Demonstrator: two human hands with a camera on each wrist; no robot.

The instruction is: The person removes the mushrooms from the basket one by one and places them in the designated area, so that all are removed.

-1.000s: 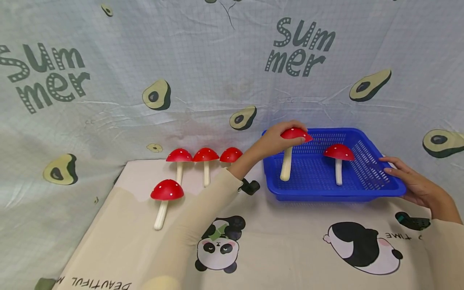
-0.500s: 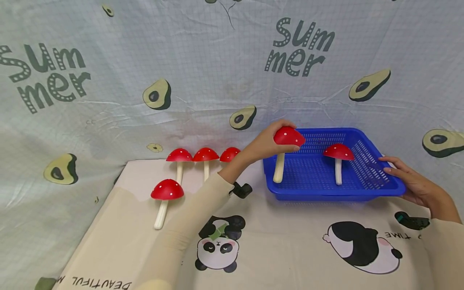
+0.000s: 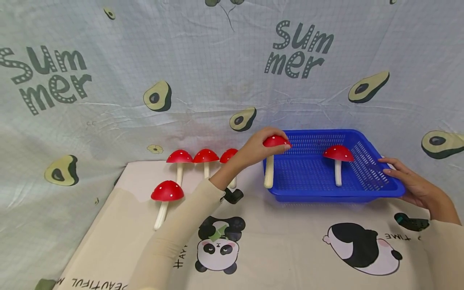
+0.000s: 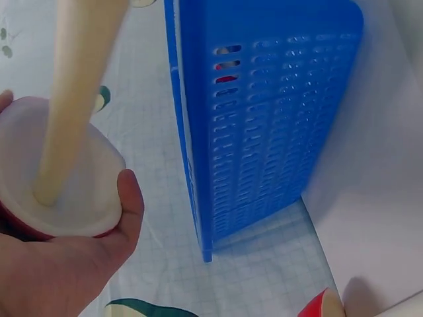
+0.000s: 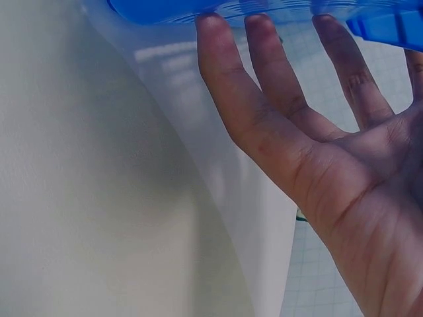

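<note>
Two hands at the blue basket (image 3: pixel 362 193). Left hand (image 3: pixel 259 148), arm stretched forward, grips a red-capped mushroom (image 3: pixel 271 159) by the cap, stem hanging just outside the basket's left wall. Right hand (image 3: pixel 411 183), fingers straight, rests against the right rim.

my head view looks forward and slightly down from above the near table edge, taking in the whole cloth, backdrop and blue basket (image 3: pixel 362 192). my left wrist view sits very close under the left hand (image 4: pixel 53 277), looking up along the held mushroom (image 4: pixel 66 165) at the basket's left wall (image 4: pixel 264 119). my right wrist view is pressed close against the right hand (image 5: pixel 317 158), facing the basket's right rim (image 5: pixel 264 10). all three views share the basket.
</note>
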